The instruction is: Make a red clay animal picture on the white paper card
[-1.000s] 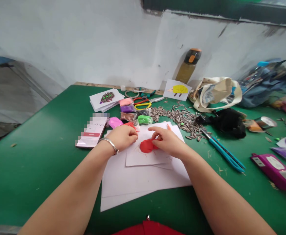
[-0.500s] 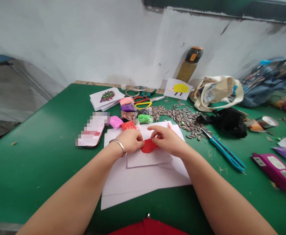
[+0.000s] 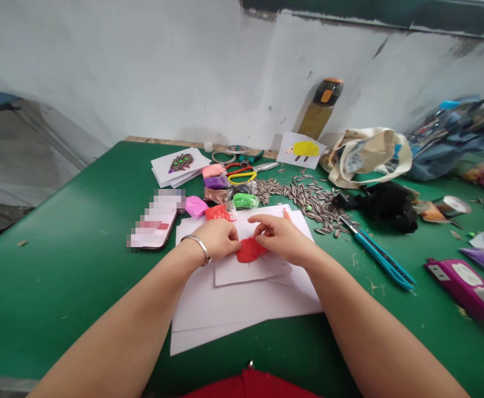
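A flat piece of red modelling clay lies on a small white card, which rests on larger white sheets. My left hand, with a silver bangle at the wrist, has its fingers closed at the clay's left edge. From the other side, my right hand pinches the clay's right edge between thumb and fingers, its index finger arched above. The fingertips partly cover the clay. Just beyond my left hand is a red clay packet.
Clay packets, a green one among them, lie ahead near yellow-handled scissors. Sunflower seeds spread to the right, beside a blue utility knife. A phone is at left; a bottle leans on the wall.
Both hands have shifted very slightly left along the clay. The clay's outline looks a little different at its edges; everything else stays in place.
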`<state>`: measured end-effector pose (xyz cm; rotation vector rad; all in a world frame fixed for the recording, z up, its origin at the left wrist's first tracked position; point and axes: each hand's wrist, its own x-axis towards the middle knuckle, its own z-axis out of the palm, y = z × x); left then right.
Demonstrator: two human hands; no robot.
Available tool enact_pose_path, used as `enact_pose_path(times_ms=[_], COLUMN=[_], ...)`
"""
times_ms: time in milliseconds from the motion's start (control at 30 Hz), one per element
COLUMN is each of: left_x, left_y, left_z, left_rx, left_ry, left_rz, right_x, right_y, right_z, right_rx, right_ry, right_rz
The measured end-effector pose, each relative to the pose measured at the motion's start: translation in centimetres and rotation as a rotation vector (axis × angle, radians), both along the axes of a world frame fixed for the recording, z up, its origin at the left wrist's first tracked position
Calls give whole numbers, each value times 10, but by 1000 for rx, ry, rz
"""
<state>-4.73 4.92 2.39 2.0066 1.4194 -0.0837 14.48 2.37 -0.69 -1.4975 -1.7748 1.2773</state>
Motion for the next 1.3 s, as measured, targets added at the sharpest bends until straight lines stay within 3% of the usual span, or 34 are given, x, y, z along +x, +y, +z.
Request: enact_pose_path(times_ms=[433, 633, 767, 933, 1300], left_x=[-1, -13, -15, -13, -12], left_y=[-2, -1, -3, -5, -8], left_z=[4, 17, 22, 17, 20], left_rx=[51, 143, 112, 52, 61], left_ry=[82, 81, 7, -16, 67], left_rz=[-38, -4, -134, -275, -317], right_x=[-1, 1, 1, 1, 2], right_y=[0, 0, 0, 1, 2], right_z=[-2, -5, -5, -6, -7], right_rx=[-9, -15, -12, 7, -3], right_ry=[-8, -6, -19, -36, -27], right_rz=[-15, -11, -7, -6, -1])
